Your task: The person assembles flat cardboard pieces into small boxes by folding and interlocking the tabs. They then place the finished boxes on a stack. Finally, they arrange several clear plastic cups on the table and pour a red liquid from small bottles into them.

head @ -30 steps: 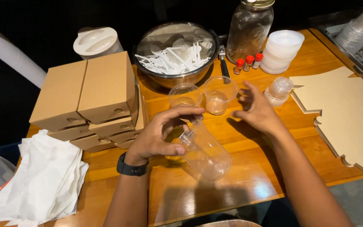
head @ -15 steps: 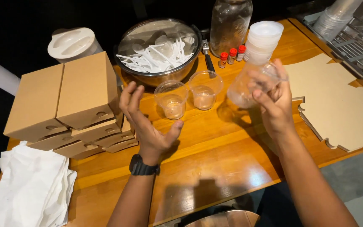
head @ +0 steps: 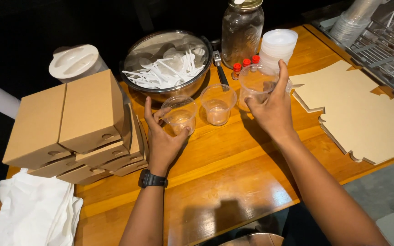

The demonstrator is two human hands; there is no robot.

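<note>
The clear plastic cup stands on the wooden table, gripped by the right hand with thumb and fingers around its wall. Left of it, the left hand cradles a second clear cup; a third cup stands between them. This looks like lining up cups; next, a clean release.

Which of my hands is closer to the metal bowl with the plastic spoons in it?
Left. The left hand cups a clear cup just in front of the metal bowl. The right hand holds another clear cup off to the bowl's right.
</note>
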